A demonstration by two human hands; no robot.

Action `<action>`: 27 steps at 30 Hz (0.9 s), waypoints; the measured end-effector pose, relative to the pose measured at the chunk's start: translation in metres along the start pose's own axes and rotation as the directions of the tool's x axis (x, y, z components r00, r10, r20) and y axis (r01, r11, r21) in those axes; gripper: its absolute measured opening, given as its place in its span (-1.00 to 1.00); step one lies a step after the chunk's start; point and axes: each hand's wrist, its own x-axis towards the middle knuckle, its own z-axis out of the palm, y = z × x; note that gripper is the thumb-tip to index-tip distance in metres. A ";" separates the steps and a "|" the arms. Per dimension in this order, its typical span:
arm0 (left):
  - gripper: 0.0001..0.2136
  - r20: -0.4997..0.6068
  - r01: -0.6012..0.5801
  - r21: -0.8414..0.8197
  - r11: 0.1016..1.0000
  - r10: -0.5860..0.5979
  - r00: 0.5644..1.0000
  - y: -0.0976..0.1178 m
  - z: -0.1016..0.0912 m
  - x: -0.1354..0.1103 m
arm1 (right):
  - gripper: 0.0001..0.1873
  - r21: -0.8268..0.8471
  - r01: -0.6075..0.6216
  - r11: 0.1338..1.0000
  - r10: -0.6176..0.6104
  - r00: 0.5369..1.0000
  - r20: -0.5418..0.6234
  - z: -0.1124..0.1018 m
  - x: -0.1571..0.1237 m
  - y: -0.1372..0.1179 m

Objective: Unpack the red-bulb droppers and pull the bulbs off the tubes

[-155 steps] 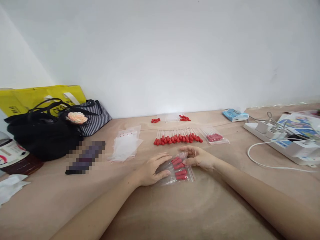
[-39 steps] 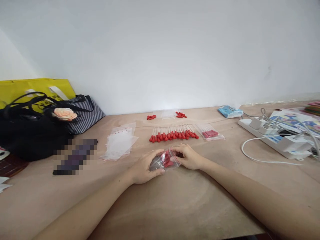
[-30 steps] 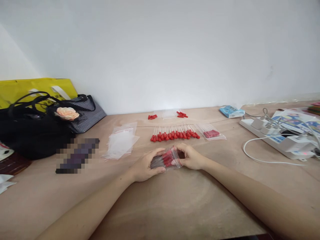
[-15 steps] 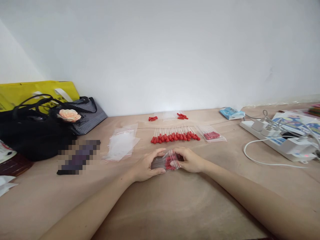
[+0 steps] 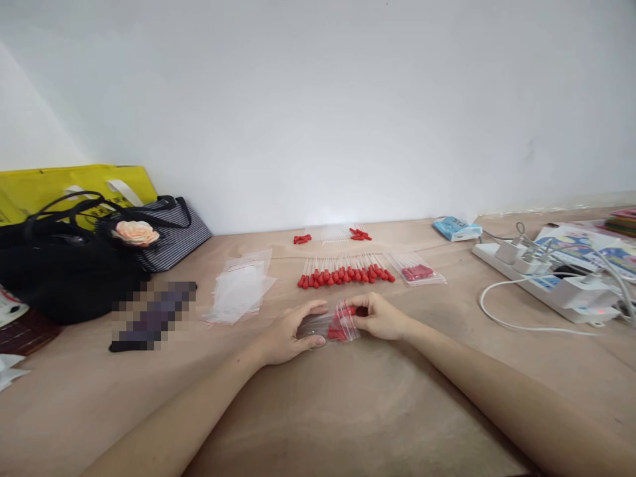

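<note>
A clear zip-lock bag (image 5: 318, 324) with red dropper bulbs inside lies just above the table between my hands. My left hand (image 5: 285, 334) curls around its left end, thumb below and fingers above. My right hand (image 5: 380, 317) pinches the right end near the zip strip, thumb against the red bulbs. Beyond them stretches a row of droppers (image 5: 345, 273) with red bulbs toward me and thin clear tubes pointing away. Right of the row lies a filled zip-lock bag (image 5: 417, 271). Flat unfilled zip-lock bags (image 5: 238, 291) are stacked to the left.
Loose red bulbs (image 5: 302, 239) and more red bulbs (image 5: 360, 234) lie by the wall, with thin clear tubes between them. A blue tissue pack (image 5: 456, 229) and a power strip (image 5: 546, 285) with cables stand right. Bags (image 5: 59, 265) and a pixelated dark object (image 5: 154, 317) occupy the left.
My right thumb and fingers have shifted on the bag's zip end, and the red bulbs show more plainly. My left hand stays around the other end. The whole view has shifted slightly.
</note>
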 end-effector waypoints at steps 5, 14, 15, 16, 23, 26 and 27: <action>-0.52 -0.015 0.003 0.032 0.999 -0.002 1.000 0.003 -0.001 0.000 | -0.68 0.265 -0.179 0.948 0.209 0.974 -0.091 -0.017 -0.003 0.005; -0.58 0.000 0.003 0.068 0.998 -0.003 1.000 0.006 -0.003 0.001 | -0.77 0.510 -0.295 0.808 0.386 0.919 -0.079 -0.036 -0.009 0.001; -0.57 -0.001 0.001 0.071 0.997 -0.001 1.000 0.006 -0.003 0.001 | -0.77 0.492 -0.281 0.824 0.368 0.926 -0.088 -0.044 -0.010 0.001; -0.58 -0.005 -0.001 0.073 0.997 0.001 1.000 0.006 -0.003 0.001 | -0.79 0.475 -0.256 0.842 0.344 0.933 -0.107 -0.053 -0.013 0.002; -0.58 -0.020 -0.003 0.066 0.998 0.005 1.000 0.005 -0.003 0.002 | -0.83 0.409 -0.023 0.912 0.287 0.748 -0.598 -0.114 -0.025 0.030; -0.58 -0.014 -0.018 0.074 0.997 0.019 1.000 0.005 -0.003 0.002 | -0.71 0.143 -0.067 0.987 0.155 0.591 -0.792 -0.111 -0.018 0.042; -0.59 -0.013 -0.022 0.078 0.997 0.023 1.000 0.005 -0.003 0.003 | -0.67 0.012 -0.128 0.992 0.082 0.562 -0.823 -0.108 -0.015 0.046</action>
